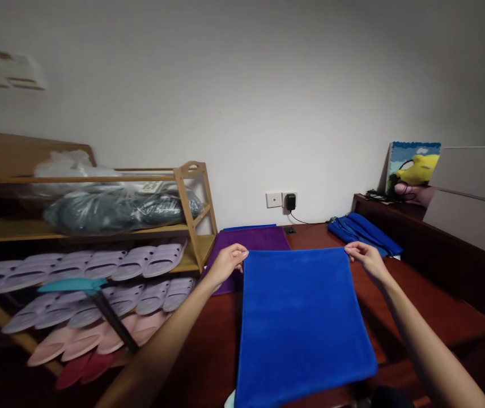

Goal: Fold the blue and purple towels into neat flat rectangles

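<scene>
A blue cloth (pixel 302 323) hangs spread out between my two hands above the reddish-brown tabletop. My left hand (pixel 230 263) pinches its upper left corner, and my right hand (pixel 366 259) pinches the upper right corner. The top edge is drawn nearly straight, while the lower part drops toward the near side of the table. Behind my left hand a purple cloth (pixel 255 243) lies flat, with a blue edge showing at its back. Beyond my right hand rests a folded pile of blue cloth (pixel 364 233).
On the left, a wooden rack (pixel 195 226) holds rows of lilac slippers (pixel 134 263), pink slippers (pixel 85 340) and plastic-wrapped bundles (pixel 115 207). A black plug (pixel 290 202) with a cable sits in the wall socket. At right, a dark raised ledge (pixel 429 277) carries a colourful picture (pixel 416 164) and white boxes (pixel 476 198).
</scene>
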Demonstrator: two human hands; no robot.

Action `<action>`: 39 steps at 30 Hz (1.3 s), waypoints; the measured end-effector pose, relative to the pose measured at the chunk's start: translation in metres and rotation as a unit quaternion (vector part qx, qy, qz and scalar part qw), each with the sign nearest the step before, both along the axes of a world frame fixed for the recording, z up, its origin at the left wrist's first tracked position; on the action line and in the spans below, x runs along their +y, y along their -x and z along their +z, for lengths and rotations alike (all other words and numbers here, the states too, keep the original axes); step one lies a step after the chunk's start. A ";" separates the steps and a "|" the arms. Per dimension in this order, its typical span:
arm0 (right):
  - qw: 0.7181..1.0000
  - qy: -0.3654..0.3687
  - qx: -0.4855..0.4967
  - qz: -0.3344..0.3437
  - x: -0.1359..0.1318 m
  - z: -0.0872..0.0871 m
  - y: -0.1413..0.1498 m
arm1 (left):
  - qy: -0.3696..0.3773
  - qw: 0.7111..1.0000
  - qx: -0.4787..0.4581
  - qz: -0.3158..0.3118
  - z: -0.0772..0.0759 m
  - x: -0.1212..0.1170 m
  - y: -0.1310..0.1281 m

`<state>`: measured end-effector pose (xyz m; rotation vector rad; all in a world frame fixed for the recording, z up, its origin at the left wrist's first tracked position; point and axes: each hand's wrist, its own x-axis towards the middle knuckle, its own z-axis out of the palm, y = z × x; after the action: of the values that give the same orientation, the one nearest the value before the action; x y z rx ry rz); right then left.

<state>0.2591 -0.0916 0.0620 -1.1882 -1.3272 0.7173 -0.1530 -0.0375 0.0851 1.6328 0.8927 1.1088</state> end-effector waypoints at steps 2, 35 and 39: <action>1.000 0.024 -0.019 0.000 0.020 -0.015 0.002 | -0.023 0.998 0.049 0.024 -0.018 0.019 0.001; 0.868 0.101 -0.484 0.043 0.094 -0.097 0.084 | -0.230 0.813 0.531 0.057 -0.095 0.044 -0.060; 0.837 0.120 -0.532 0.054 0.093 -0.097 0.083 | -0.218 0.823 0.521 0.059 -0.103 0.049 -0.057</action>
<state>0.1756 0.0015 -0.0347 -1.8459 -2.2728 0.2533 -0.0963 0.0114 -0.0176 2.6756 1.4988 0.4086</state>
